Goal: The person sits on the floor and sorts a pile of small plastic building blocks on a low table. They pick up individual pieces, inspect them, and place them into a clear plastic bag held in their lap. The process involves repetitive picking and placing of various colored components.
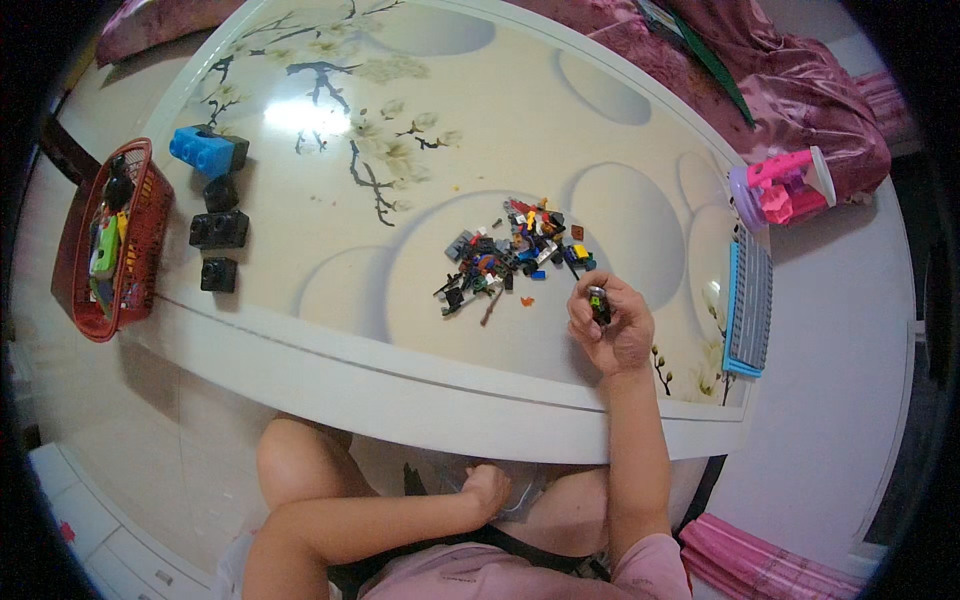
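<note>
Between the fingers of my right hand [616, 326] is a small dark toy piece with bright green and grey parts [598, 306]. That hand is raised at the near right of the table, just beside a heap of small building bricks [517, 251] in black, grey, red, yellow and blue. An orange piece [527, 301] and a thin brown stick [491, 307] lie along the heap's near side. My left hand [489, 489] rests low over my lap, below the table edge, with its fingers curled. Whether anything is inside it is hidden.
A red plastic basket [154, 225] of toys stands at the left. Near it are a blue block [201, 152] and several black blocks [219, 229]. Along the right edge lie grey studded baseplates [750, 300] and a pink and purple toy container [750, 196]. The table [352, 300] has a white rim.
</note>
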A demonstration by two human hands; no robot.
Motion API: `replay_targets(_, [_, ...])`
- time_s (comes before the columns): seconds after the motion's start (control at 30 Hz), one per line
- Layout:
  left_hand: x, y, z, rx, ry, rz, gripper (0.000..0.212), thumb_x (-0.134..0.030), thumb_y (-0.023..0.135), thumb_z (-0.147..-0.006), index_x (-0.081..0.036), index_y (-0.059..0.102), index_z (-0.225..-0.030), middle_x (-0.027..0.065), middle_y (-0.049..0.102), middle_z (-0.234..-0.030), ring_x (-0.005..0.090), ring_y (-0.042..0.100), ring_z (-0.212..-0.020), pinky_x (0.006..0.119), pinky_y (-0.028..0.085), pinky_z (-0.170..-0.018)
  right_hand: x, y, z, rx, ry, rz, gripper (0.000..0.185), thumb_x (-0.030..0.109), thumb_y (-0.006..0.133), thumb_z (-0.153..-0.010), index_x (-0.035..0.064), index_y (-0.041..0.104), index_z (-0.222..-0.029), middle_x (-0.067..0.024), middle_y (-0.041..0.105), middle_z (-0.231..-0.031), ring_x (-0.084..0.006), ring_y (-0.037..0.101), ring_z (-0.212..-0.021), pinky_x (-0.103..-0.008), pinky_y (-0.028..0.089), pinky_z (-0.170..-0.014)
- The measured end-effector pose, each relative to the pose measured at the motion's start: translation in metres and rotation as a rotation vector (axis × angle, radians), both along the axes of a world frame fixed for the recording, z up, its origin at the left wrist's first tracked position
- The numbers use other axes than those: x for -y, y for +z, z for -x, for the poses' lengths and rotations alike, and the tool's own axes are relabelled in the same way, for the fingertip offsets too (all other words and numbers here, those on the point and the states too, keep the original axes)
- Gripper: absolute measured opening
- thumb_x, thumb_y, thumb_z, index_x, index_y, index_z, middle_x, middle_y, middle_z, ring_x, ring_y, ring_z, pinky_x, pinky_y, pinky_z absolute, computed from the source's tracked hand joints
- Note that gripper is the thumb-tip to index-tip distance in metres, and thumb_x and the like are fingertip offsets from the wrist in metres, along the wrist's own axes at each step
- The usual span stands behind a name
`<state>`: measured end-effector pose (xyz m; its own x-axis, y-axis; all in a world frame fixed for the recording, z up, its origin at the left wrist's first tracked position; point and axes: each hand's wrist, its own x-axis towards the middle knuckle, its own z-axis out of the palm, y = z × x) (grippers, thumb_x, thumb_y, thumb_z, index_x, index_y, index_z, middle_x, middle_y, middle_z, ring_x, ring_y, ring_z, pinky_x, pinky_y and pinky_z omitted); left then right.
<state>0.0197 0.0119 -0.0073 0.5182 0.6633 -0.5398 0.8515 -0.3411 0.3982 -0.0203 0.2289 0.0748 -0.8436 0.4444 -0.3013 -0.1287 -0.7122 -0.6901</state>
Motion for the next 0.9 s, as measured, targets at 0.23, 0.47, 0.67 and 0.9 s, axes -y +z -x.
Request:
replay_targets(0.23, [-0.003,-0.003,-0.002,-0.005,-0.002,0.101,0.020,-0.014,0.048,-0.075,-0.006,0.062,-0.087,0.0108,0.061,-0.089,0.0258,0.059,-0.080,0.041,0.050,-0.057,0.014,-0.014,0.011,0.468,0.084,-1.253,0.014,0.012,0.060,-0.071,-0.0012,0.061,-0.077,-0.0074,0.059,-0.066,-0.0121,0.051,-0.054,-0.0234,0.040,-0.050])
replay_targets(0.47, [0.004,-0.010,-0.006,-0.007,0.016,0.022,0.020,-0.014,0.047,-0.076,-0.006,0.062,-0.087,0.0103,0.061,-0.088,0.0254,0.059,-0.080,0.041,0.049,-0.057,0.019,-0.020,0.014,0.484,0.156,-1.706,0.015,0.011,0.058,-0.072,-0.0012,0.059,-0.080,-0.0126,0.059,-0.074,-0.0214,0.056,-0.060,-0.0272,0.044,-0.056])
replay_targets(0.67, [0.001,0.004,0.001,-0.031,-0.078,-0.006,0.017,-0.014,0.050,-0.073,-0.008,0.063,-0.083,0.0070,0.061,-0.081,0.0216,0.059,-0.074,0.038,0.047,-0.050,0.018,0.000,0.001,0.577,0.093,-0.790,0.013,0.011,0.056,-0.075,-0.0006,0.058,-0.081,-0.0067,0.060,-0.072,-0.0125,0.054,-0.061,-0.0248,0.043,-0.058])
replay_targets(0.9, [0.016,0.013,-0.001,-0.130,-0.064,0.078,0.011,-0.012,0.058,-0.064,-0.014,0.059,-0.075,-0.0047,0.048,-0.064,0.0136,0.043,-0.051,0.029,0.018,-0.038,0.087,0.063,-0.055,0.547,0.842,-0.968,0.016,0.015,0.054,-0.076,-0.0010,0.058,-0.077,-0.0105,0.060,-0.074,-0.0200,0.058,-0.069,-0.0281,0.044,-0.062])
